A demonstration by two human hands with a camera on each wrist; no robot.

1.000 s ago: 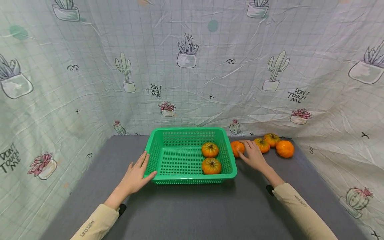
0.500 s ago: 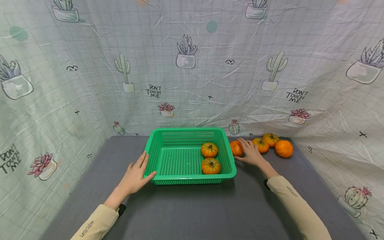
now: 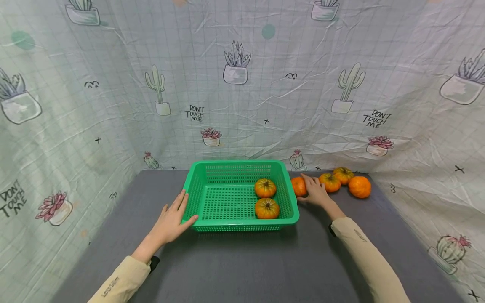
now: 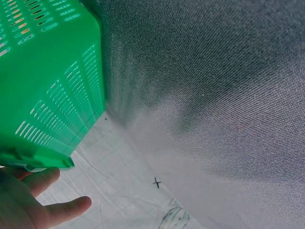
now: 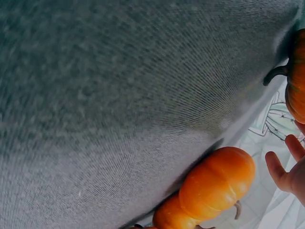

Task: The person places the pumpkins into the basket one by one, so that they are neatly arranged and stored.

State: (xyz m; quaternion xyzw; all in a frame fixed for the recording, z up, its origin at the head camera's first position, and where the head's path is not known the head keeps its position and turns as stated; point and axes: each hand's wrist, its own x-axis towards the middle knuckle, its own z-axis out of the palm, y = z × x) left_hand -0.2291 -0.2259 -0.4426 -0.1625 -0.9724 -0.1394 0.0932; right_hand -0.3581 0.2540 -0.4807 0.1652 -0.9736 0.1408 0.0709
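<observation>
Slippage looks the likeliest danger: that rounded orange pumpkin (image 3: 297, 187) could roll free of the right hand (image 3: 317, 193) if thumb and fingers pinch unevenly, or clip the green basket's (image 3: 242, 222) rim if raised too little. Over at the left rim, the left hand (image 3: 169, 221) lies with fingers extended, perhaps too light against a bump! Pumpkin's just outside the right wall, gripped between near-side thumb and far-side fingers.

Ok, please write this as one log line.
left hand: touches green basket; right hand: around orange pumpkin; inside basket: two striped pumpkins
</observation>
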